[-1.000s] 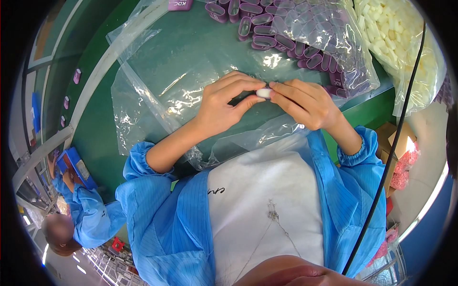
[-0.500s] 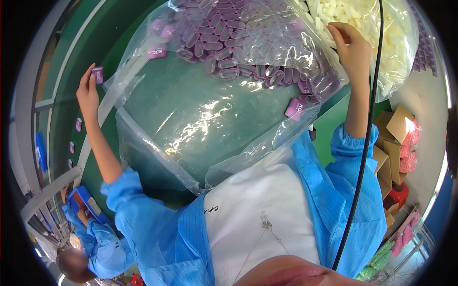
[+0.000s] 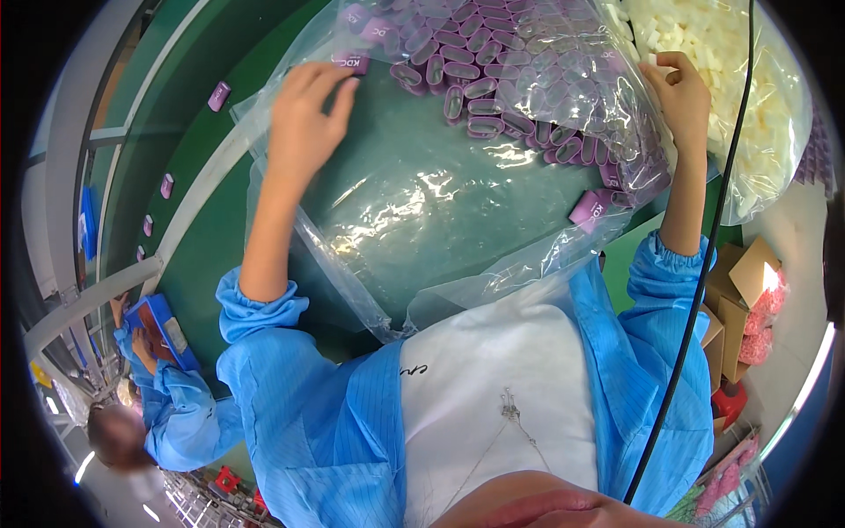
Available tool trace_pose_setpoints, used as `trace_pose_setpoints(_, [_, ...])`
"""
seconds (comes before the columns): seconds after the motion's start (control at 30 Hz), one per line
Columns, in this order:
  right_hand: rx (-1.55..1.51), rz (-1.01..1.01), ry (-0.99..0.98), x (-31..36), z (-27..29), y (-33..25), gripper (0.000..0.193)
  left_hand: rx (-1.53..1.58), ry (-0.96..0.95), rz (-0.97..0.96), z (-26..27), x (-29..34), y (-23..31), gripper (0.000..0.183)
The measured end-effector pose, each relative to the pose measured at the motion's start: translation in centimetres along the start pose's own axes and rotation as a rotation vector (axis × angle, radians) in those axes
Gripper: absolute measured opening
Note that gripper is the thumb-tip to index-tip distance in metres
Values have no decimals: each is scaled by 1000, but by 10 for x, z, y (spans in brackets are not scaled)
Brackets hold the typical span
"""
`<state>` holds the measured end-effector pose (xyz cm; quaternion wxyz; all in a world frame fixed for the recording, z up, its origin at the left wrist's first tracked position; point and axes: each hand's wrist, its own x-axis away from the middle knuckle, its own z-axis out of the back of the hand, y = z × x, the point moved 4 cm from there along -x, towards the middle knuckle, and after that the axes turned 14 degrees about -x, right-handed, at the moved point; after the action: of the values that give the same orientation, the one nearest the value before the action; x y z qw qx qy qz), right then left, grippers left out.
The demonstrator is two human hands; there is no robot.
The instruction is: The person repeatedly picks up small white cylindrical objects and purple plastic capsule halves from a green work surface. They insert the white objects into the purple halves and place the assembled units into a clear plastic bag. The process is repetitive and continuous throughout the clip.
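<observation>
Left hand [image 3: 304, 110], fingers spread, reaches a purple shell [image 3: 350, 62]; right hand [image 3: 679, 92] pinches the white-parts bag [image 3: 757, 114], which may slip off the table's far-right corner.

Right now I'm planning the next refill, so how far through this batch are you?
Done: a few purple pieces lie spaced along the green belt. In hand: the left hand touches a purple piece at the clear bag, and the right hand reaches the white parts. Left: a big heap of purple shells.
</observation>
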<state>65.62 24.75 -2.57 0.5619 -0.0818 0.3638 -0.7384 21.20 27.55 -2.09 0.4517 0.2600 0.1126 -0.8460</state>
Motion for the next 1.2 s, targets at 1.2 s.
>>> trace_pose_setpoints(1.2, [-581,658,-386,165,-50,-145,29,822,-274,379,-12,60,137,28])
